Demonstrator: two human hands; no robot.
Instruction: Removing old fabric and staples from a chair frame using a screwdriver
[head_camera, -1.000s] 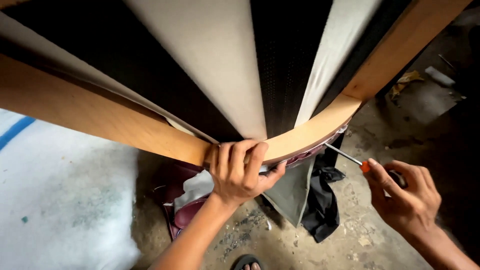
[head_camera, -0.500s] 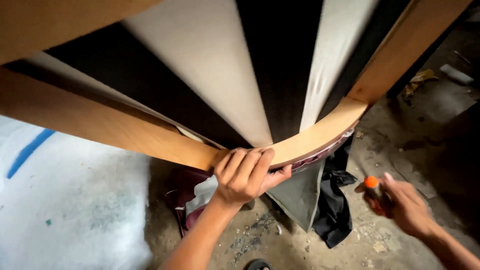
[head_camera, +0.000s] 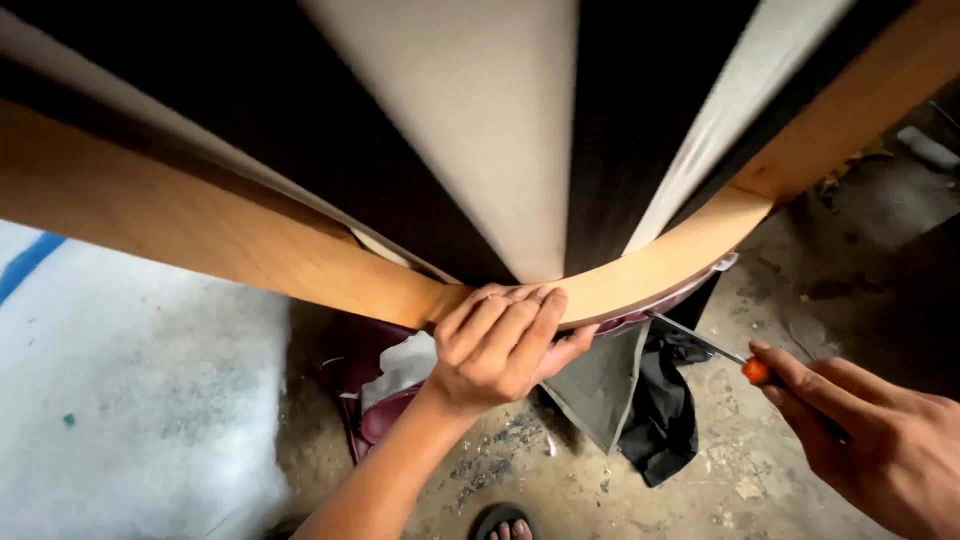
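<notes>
I'm seeing L hand (head_camera: 500, 345) w/ fingers clamping the curved wood frame (head_camera: 650, 270) — R hand (head_camera: 880, 440) gripping a screwdriver (head_camera: 715, 348), tip touching frame's underside.

The left hand (head_camera: 500, 345) came up from six o'clock on a bare forearm that slanted toward one o'clock, wrist bent a little back. Its four fingers (head_camera: 520, 325) lay close together, curled over an edge above, thumb tucked underneath toward three o'clock: a closed, clamping grip. The right hand (head_camera: 880, 440) entered from four o'clock, knuckles up, back of the hand facing the camera. Its forefinger stretched long toward ten o'clock, the other fingers wrapped shut around a slim handle. The two hands sat near each other, not touching.
</notes>
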